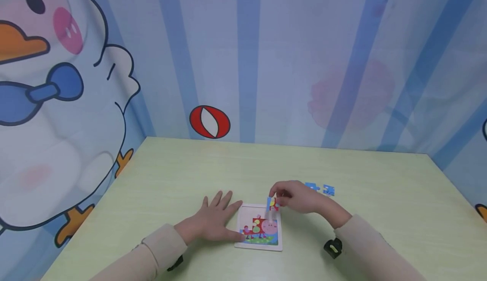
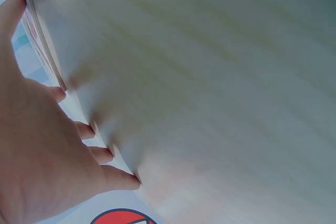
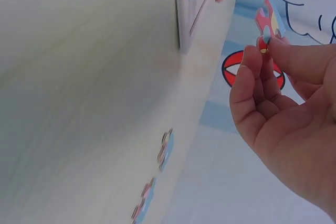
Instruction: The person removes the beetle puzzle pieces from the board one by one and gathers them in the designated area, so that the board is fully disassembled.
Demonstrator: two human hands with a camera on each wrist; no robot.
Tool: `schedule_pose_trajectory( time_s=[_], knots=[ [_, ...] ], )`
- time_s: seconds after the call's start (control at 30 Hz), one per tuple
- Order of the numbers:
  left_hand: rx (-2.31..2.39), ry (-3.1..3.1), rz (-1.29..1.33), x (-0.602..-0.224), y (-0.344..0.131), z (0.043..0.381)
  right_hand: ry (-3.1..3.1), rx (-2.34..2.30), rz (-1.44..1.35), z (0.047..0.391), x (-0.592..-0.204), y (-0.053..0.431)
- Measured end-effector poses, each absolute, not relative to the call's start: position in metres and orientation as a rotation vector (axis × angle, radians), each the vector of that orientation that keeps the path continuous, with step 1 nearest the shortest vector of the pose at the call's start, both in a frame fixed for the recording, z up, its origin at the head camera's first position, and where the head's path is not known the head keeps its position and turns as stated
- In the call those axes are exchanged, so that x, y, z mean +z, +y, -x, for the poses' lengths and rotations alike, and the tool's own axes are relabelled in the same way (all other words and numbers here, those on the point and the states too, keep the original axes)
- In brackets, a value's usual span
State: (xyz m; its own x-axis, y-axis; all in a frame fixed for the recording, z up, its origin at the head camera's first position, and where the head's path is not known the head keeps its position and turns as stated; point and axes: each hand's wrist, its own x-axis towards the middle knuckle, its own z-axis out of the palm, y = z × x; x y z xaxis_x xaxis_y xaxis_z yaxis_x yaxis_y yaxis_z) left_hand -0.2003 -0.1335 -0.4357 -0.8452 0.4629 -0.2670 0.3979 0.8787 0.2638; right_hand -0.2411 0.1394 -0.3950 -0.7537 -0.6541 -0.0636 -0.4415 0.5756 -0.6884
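A square puzzle board (image 1: pixel 260 247) with a pale frame lies on the table, its lower part filled with joined pieces showing a pink pig figure (image 1: pixel 269 227). My right hand (image 1: pixel 298 196) pinches a jigsaw piece (image 1: pixel 272 204) between thumb and fingers, above the upper right of the board. In the right wrist view this piece (image 3: pixel 270 19) stands tilted, clear of the table. My left hand (image 1: pixel 214 222) is spread flat at the board's left side, its thumb on the lower left corner and its other fingers on the tabletop.
Two loose blue jigsaw pieces lie behind my right hand: one piece (image 1: pixel 312 186) partly hidden by it, another piece (image 1: pixel 329 190) farther right. The pale table (image 1: pixel 182 167) ends at a striped cartoon curtain (image 1: pixel 281 61).
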Motion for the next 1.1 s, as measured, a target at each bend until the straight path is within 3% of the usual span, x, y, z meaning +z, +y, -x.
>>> schedule_pose_trajectory(
  time_s=[0.53, 1.1],
  knots=[
    [0.307, 2.715, -0.650, -0.435, -0.134, 0.200, 2.548, -1.017, 0.816, 0.248, -0.404, 0.176],
    [0.302, 2.720, -0.647, -0.438, -0.135, 0.201, 2.594, -0.900, 0.688, 0.254, -0.416, 0.182]
  ],
)
